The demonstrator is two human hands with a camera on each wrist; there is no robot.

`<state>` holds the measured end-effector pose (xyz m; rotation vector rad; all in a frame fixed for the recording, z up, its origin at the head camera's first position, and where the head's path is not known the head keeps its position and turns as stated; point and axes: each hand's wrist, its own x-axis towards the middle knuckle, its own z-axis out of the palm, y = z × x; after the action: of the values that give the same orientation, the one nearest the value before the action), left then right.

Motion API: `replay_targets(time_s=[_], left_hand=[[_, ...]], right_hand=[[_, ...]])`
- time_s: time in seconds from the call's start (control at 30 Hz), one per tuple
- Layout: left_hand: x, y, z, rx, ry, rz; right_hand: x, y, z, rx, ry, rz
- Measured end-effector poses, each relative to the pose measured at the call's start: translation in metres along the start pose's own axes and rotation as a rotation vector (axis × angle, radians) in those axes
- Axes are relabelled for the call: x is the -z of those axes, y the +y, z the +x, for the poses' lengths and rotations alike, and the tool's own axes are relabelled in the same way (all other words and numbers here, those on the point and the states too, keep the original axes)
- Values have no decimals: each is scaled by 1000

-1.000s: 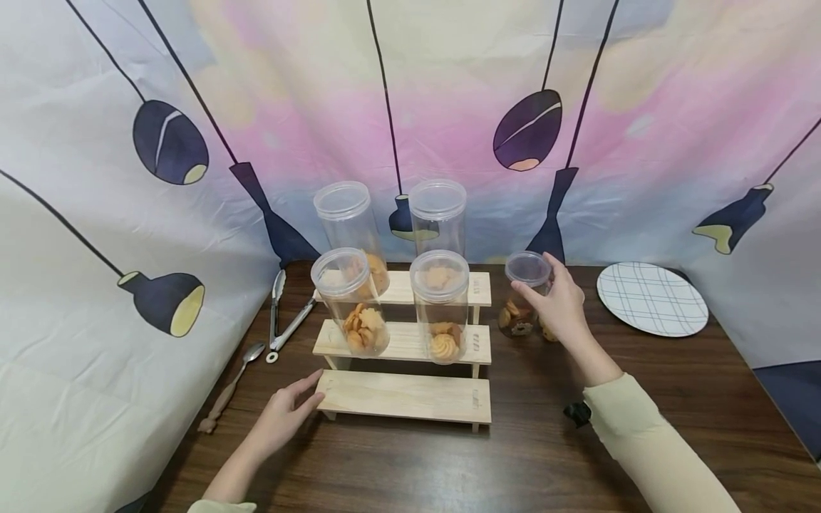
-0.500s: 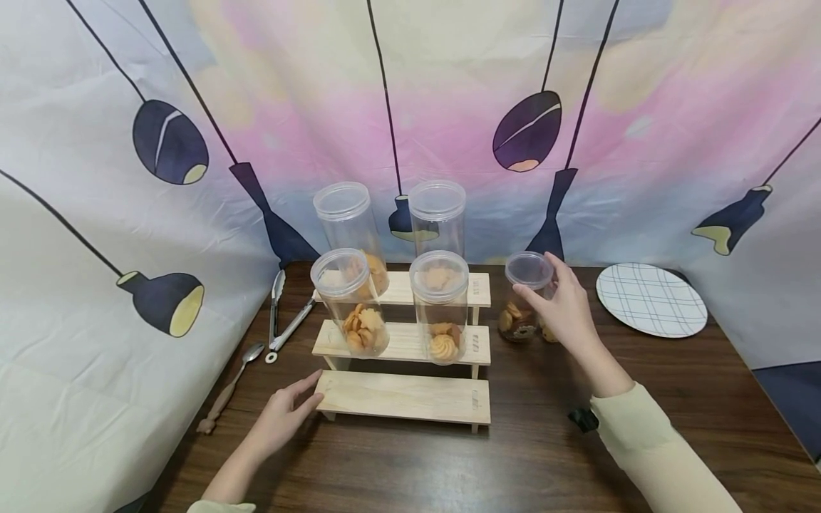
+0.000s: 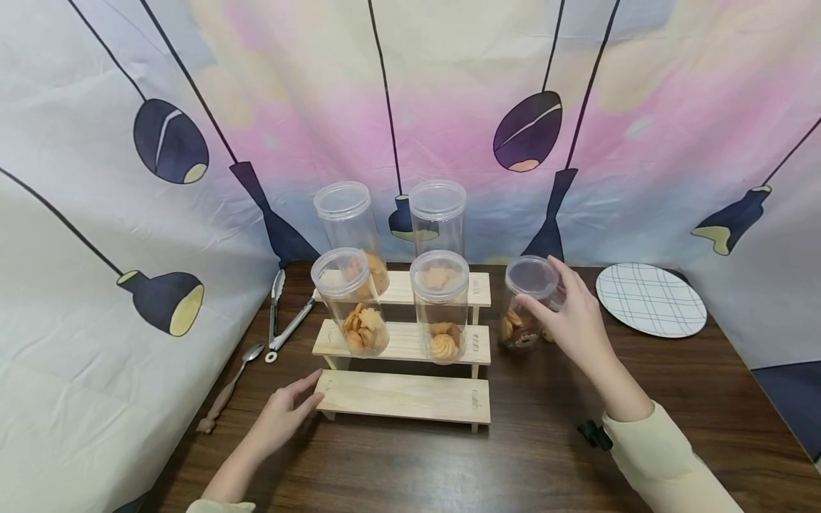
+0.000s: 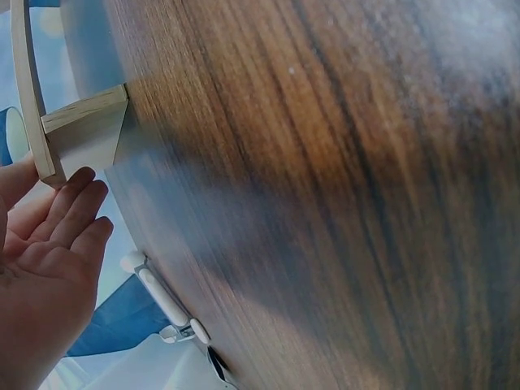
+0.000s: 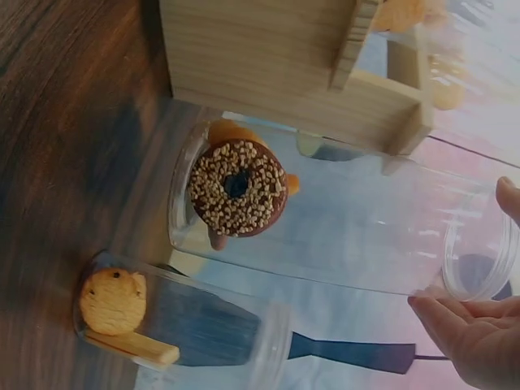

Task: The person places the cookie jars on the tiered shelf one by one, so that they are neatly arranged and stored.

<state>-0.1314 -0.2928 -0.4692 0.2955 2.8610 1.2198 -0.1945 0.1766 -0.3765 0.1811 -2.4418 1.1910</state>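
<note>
My right hand (image 3: 571, 313) grips a clear lidded jar (image 3: 521, 313) near its top, thumb on one side and fingers on the other. Cookies lie in its bottom, among them a nut-sprinkled chocolate ring cookie (image 5: 238, 188). Whether its base touches the table cannot be told. Behind it, partly hidden by the hand, stands another cookie jar (image 5: 195, 325). My left hand (image 3: 285, 413) holds the left end of the lowest step of a three-tier wooden rack (image 3: 404, 395); the left wrist view shows fingers (image 4: 77, 207) curled at the board's corner.
Several tall cookie jars (image 3: 439, 306) stand on the rack's upper two steps. Metal tongs (image 3: 291, 328) and a spoon (image 3: 231, 388) lie to the left. A white checked plate (image 3: 652, 299) is at the back right. A printed cloth backdrop (image 3: 449, 107) rises behind the table.
The right hand and its jar have shifted slightly toward me and to the right. The left hand has stayed at the rack's end.
</note>
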Motion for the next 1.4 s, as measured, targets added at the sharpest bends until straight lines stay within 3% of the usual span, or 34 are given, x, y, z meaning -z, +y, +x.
replay_targets(time_s=[0.73, 0.9, 1.4], left_hand=[[0, -1, 1, -17, 7, 35], [0, -2, 2, -8, 14, 45], [0, -2, 1, -6, 13, 40]], right_hand=[[30, -37, -41, 59, -28, -41], [35, -46, -49, 108, -21, -65], [32, -65, -70, 157, -90, -64]])
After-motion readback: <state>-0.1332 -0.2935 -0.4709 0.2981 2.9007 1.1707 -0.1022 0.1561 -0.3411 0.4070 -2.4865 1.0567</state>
